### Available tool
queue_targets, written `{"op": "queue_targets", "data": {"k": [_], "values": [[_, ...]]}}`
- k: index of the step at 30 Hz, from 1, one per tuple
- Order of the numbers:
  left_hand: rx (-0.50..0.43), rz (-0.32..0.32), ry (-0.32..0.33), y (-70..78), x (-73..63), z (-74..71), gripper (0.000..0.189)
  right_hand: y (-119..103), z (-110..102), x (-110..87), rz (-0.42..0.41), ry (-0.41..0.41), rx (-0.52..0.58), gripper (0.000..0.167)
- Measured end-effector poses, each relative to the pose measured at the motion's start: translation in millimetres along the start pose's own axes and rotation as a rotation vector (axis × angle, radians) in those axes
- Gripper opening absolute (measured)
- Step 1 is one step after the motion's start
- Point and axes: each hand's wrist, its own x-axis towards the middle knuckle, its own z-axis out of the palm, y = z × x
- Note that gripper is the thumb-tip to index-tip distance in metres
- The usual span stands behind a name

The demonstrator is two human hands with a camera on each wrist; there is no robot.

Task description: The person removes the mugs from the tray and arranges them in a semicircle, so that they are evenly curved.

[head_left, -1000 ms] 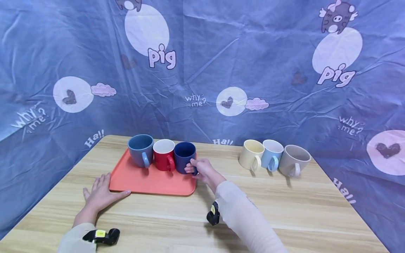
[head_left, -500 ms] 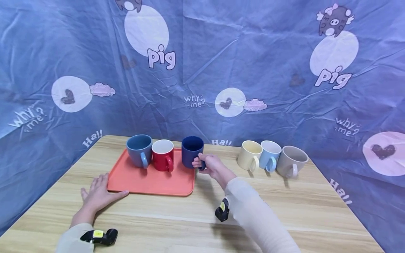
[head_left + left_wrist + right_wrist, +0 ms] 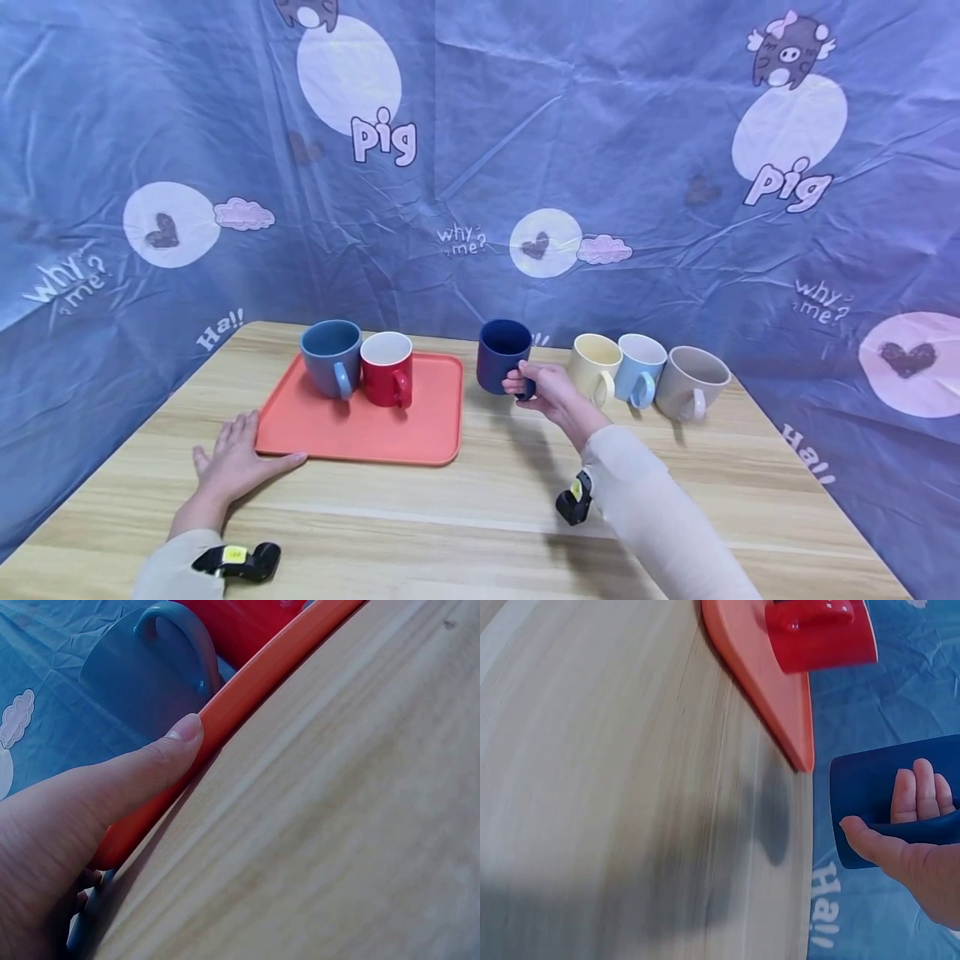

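Right hand [image 3: 551,392] clamped on navy mug [image 3: 496,358] by its handle; mug now held up right of tray [image 3: 420,429], was at tray's right end 1 s ago. Left hand [image 3: 235,463] unchanged: fingers apart, touching tray's near-left corner. Red mug [image 3: 384,373] still on tray.

Head view is looking forward and down over the table [image 3: 360,517], facing twelve o'clock. Both wrist views are looking closer, tilted, and sharing the tray [image 3: 431,417] and red mug [image 3: 381,381], the latter appearing at twelve o'clock left, one o'clock right.
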Motion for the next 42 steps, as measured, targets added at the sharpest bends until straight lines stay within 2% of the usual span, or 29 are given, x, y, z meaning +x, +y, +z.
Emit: {"op": "queue_targets", "data": {"k": [4,5,8,11,13,20,33,42], "values": [[-0.002,-0.001,-0.002,-0.3,0.3,0.3,0.118,10,-18,3.1,-0.034,-0.002,-0.014,0.024],[-0.002,-0.001,-0.002,-0.5,0.3,0.4,0.118,15,-25,7.0,-0.059,-0.046,-0.003,0.025],[-0.003,0.000,-0.002,-1.5,0.3,0.9,0.118,20,-37,8.2,-0.070,-0.063,-0.006,0.025],[-0.003,-0.001,0.001,-2.3,-0.1,1.5,0.117,18,-41,3.0,-0.055,-0.048,-0.019,0.024],[-0.003,-0.001,0.003,-2.5,-0.4,1.8,0.117,12,-39,-5.7,-0.017,0.000,-0.036,0.024],[-0.004,-0.001,0.005,-2.6,-0.1,1.6,0.117,9,-48,-13.9,0.055,-0.014,0.004,0.027],[-0.004,-0.003,0.002,-1.4,0.4,1.3,0.117,22,-65,-11.4,0.072,-0.001,0.107,0.028],[-0.006,-0.004,-0.001,0.0,0.1,0.7,0.118,26,-73,-11.9,0.078,0.019,0.077,0.027]]}}
